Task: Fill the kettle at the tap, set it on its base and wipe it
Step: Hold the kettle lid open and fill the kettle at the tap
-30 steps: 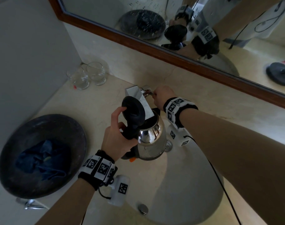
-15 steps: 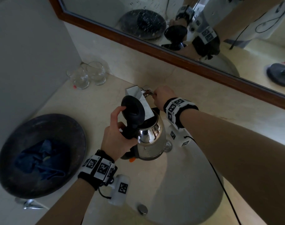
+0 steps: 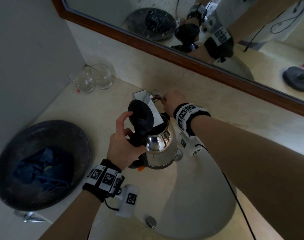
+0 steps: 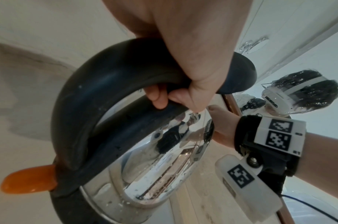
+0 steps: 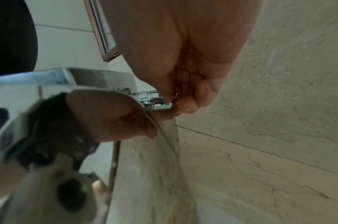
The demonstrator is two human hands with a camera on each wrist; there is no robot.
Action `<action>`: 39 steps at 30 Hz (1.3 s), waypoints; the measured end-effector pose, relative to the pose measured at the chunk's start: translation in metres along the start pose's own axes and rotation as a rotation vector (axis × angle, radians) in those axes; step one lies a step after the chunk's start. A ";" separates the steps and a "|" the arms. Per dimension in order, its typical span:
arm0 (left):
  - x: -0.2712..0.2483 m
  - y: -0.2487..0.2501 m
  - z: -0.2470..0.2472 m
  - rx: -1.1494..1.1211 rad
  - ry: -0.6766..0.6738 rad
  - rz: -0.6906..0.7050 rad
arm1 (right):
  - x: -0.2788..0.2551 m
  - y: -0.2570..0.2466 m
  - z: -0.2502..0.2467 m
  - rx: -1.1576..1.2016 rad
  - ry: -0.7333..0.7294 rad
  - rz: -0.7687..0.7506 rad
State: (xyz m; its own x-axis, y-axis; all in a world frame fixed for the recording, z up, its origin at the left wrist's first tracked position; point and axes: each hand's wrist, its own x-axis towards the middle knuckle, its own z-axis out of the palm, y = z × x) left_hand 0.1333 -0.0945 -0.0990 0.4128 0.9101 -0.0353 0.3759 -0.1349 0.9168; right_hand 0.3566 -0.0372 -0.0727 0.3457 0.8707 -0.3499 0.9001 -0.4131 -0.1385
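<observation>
Kettle held under the tap

The left hand (image 3: 123,148) grips the kettle (image 3: 160,149) handle over the sink (image 3: 199,213), lid up; the right hand (image 3: 173,103) pinches the tap (image 3: 147,103) lever; water flow unclear.

Two glasses (image 3: 91,80) stand near a dark bowl (image 3: 42,132) under the mirror (image 3: 182,23).

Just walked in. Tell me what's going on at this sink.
A person is filling a kettle at the tap. The left hand grips the kettle's black handle and holds it over the basin, lid flipped open under the spout. The right hand pinches the tap lever. No water stream can be made out. A blue cloth lies in a dark bowl on the left.
</observation>
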 end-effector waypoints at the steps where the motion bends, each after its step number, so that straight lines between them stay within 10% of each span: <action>1: 0.000 0.000 0.000 -0.004 0.004 0.007 | 0.000 0.000 0.000 -0.001 -0.002 0.001; 39: -0.004 -0.010 -0.001 0.012 0.024 -0.002 | 0.000 -0.002 -0.002 -0.020 -0.029 0.011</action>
State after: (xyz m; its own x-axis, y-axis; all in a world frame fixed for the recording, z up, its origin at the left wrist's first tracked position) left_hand 0.1269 -0.0965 -0.1078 0.3922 0.9194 -0.0278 0.3865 -0.1373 0.9120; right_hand 0.3556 -0.0359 -0.0705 0.3482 0.8578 -0.3781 0.9015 -0.4170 -0.1158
